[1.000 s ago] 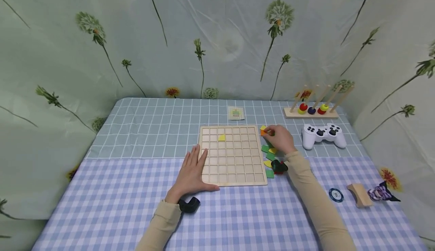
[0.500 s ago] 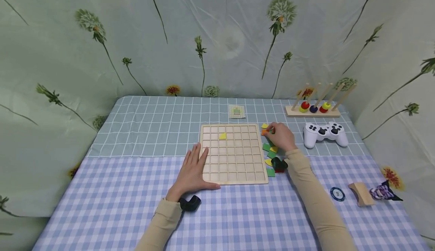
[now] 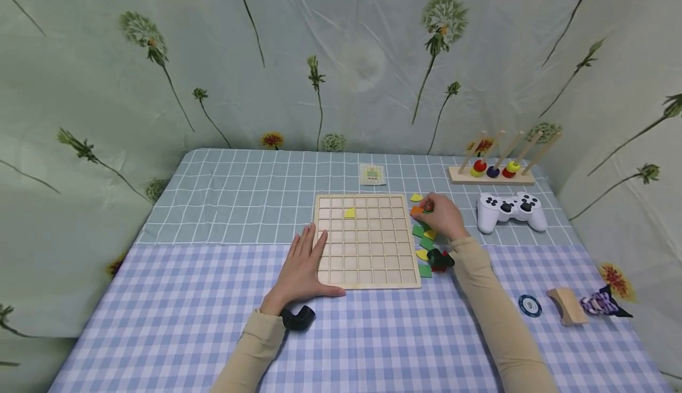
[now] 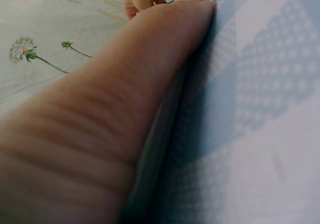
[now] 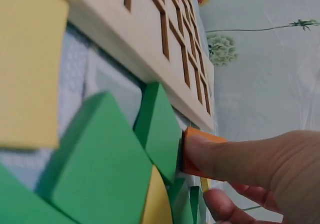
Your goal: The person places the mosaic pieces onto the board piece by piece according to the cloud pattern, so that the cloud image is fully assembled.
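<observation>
My left hand (image 3: 300, 269) lies spread over the near-left corner of a wooden grid board (image 3: 367, 258), its thumb along the front edge. In the left wrist view that thumb (image 4: 165, 31) runs beside the board's side. A yellow piece (image 3: 349, 212) sits in a cell toward the back of the board. Off the board's right side, my right hand (image 3: 444, 216) pinches an orange block (image 3: 417, 210); the right wrist view has the thumb pressed on this orange block (image 5: 205, 156), close to green blocks (image 5: 105, 159) and the board's rim. The other fingers are partly hidden.
Several green and yellow pieces (image 3: 422, 255) lie along the board's right edge. A pattern card (image 3: 372, 174) is behind the board. Farther right are a peg stand with beads (image 3: 490, 177), a white game controller (image 3: 510, 209), a poker chip (image 3: 530, 305), a wooden arch block (image 3: 568, 306) and a purple figure (image 3: 603, 303).
The orange block under my right fingers shows more now, and that hand has shifted very slightly. My left hand stays on the board's corner.
</observation>
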`<state>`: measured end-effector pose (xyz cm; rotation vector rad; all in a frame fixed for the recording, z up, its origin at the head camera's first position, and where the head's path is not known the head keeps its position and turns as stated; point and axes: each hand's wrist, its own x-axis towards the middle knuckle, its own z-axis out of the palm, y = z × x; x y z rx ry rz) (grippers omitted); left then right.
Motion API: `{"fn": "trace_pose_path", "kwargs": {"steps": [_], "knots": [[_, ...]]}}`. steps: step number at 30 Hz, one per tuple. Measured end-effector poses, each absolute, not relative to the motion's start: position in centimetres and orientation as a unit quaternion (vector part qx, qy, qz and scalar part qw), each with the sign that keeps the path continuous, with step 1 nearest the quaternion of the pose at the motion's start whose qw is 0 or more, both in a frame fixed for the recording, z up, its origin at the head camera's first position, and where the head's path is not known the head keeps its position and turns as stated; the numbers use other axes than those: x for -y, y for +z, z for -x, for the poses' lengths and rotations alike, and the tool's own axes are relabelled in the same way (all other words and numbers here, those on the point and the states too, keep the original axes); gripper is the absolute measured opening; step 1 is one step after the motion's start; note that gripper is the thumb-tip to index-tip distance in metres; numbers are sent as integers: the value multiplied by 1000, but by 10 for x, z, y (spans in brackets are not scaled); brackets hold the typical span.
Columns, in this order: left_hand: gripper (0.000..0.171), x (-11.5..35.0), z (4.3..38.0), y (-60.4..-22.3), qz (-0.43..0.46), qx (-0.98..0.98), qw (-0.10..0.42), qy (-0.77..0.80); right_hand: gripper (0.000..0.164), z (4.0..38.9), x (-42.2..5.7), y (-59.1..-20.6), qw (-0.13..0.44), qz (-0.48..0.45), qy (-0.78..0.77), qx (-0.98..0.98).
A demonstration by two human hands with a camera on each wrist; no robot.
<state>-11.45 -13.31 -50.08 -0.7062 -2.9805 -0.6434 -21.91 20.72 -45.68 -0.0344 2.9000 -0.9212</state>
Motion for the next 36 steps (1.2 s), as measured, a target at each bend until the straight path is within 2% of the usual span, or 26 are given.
{"fn": "trace_pose_path", "kwargs": {"steps": [5,13,25,36], "knots": [[129,133,115,-501,227,952,4,-205,21,214,-205,-456,34,10,-346,-937],[128,134,115,-499,227,953,14,-202,19,211,-185,-451,-28,54,-385,-921],[129,133,114,-500,218,955,-3,-200,9,221,-129,-460,3,124,-421,-898],[128,132,114,-498,216,955,-9,-201,9,225,-107,-463,16,138,-392,-909]]}}
